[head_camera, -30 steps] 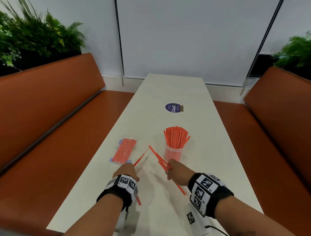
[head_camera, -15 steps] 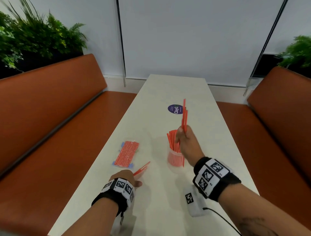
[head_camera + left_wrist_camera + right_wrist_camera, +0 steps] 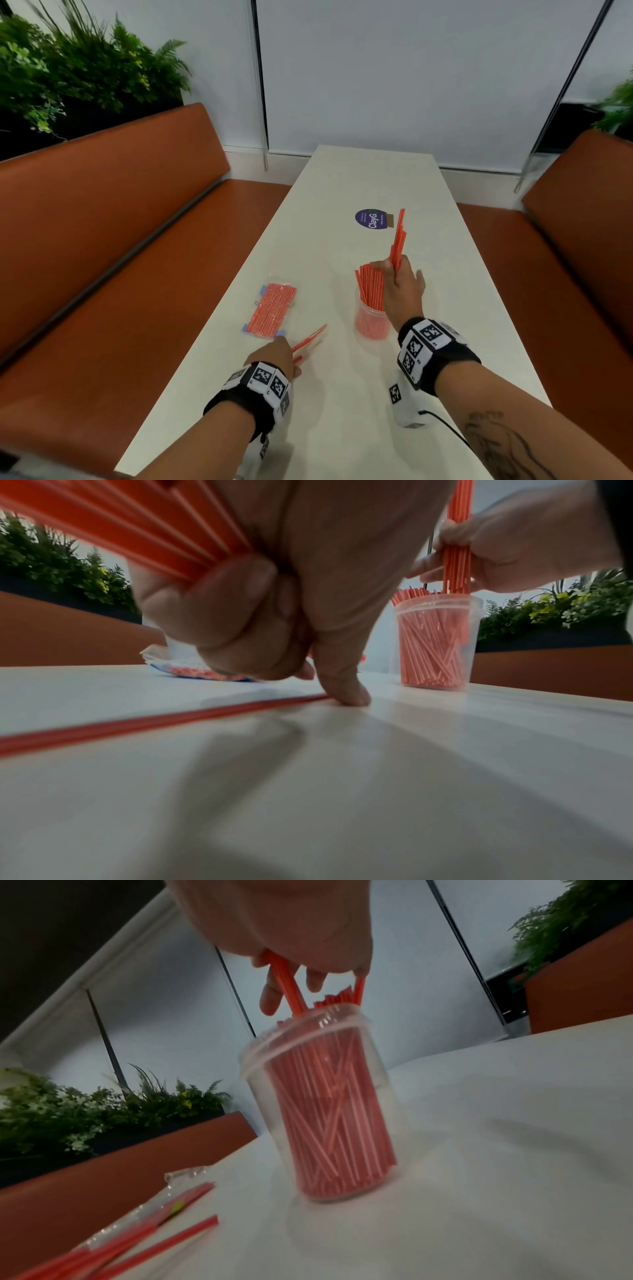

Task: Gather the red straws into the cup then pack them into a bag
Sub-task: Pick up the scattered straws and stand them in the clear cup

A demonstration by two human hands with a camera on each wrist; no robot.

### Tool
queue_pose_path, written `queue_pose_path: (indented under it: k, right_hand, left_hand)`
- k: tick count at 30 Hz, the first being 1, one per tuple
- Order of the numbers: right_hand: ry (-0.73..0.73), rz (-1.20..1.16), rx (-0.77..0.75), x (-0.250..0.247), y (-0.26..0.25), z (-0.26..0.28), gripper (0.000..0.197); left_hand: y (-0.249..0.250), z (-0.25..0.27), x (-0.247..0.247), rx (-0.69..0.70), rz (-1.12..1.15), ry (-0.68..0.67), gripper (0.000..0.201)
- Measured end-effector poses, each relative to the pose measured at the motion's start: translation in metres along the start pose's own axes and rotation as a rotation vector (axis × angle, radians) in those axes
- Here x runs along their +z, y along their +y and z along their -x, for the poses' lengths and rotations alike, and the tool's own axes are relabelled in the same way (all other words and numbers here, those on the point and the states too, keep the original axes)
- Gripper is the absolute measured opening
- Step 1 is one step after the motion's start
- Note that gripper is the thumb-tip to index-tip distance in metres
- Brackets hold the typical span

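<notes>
A clear plastic cup (image 3: 371, 322) packed with red straws stands mid-table. My right hand (image 3: 394, 270) grips a bunch of red straws (image 3: 398, 240) upright above the cup, their lower ends entering its mouth (image 3: 294, 999). My left hand (image 3: 284, 344) rests low on the table, nearer to me and left of the cup. In the left wrist view its curled fingers hold several straws (image 3: 137, 531), and one fingertip (image 3: 346, 696) presses the table at the end of a loose straw (image 3: 137, 723). A clear bag of red straws (image 3: 272, 310) lies flat just beyond the left hand.
The white table (image 3: 342, 428) is long and narrow, with a purple round sticker (image 3: 371, 219) beyond the cup. Orange benches (image 3: 102, 222) (image 3: 582, 246) run along both sides. Plants (image 3: 68, 68) stand behind the benches.
My right hand has lifted its bunch of straws off the table, turned it upright and brought it over the cup. The left hand stays low on the table with its straws.
</notes>
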State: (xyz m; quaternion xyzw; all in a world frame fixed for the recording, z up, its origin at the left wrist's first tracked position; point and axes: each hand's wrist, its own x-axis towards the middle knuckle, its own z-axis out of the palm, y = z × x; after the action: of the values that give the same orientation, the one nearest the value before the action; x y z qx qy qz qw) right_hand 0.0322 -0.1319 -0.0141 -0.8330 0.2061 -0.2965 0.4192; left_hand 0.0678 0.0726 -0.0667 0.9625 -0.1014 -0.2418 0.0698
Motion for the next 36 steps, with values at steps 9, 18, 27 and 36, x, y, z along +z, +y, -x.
queue_pose_path:
  k: [9,18,27,36]
  right_hand:
    - [-0.097,0.387,0.191,-0.009,0.015,0.003,0.039]
    - [0.084,0.134,0.132,-0.029,0.003,0.002,0.068]
    - [0.213,0.054,-0.133,-0.029,-0.026,0.027,0.005]
    - [-0.151,-0.413,0.181,-0.018,-0.042,0.034,0.030]
  left_hand:
    - [0.001,-0.004,0.005,0.072,-0.087,0.043,0.047]
    - [0.015,-0.005,0.012,0.176,-0.195,-0.055,0.019]
    - [0.042,0.018,-0.035,0.384,0.355,0.147,0.027]
    - [0.076,0.047,-0.032,0.600,0.949,0.032,0.035]
